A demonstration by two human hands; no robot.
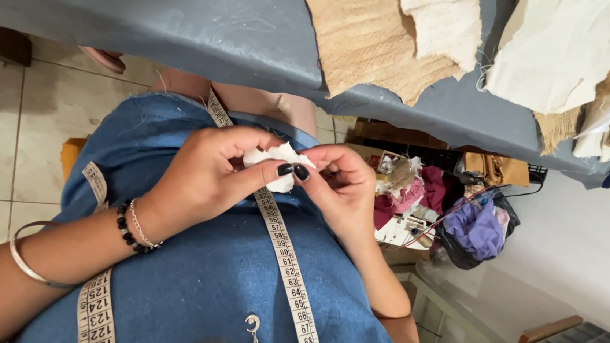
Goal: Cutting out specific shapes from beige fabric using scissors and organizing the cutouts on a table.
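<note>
Your left hand (205, 174) and right hand (340, 186) both pinch the white scrap (276, 163); loosen either and it could slip into your lap.

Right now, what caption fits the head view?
Both hands, left and right, pinch a small white cloth scrap above a blue dress and tape measure.

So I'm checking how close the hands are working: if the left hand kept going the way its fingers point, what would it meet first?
The left hand points across at the right hand; it would meet the white cloth scrap pinched between them first, then the right fingers, which look almost touching already.
</note>
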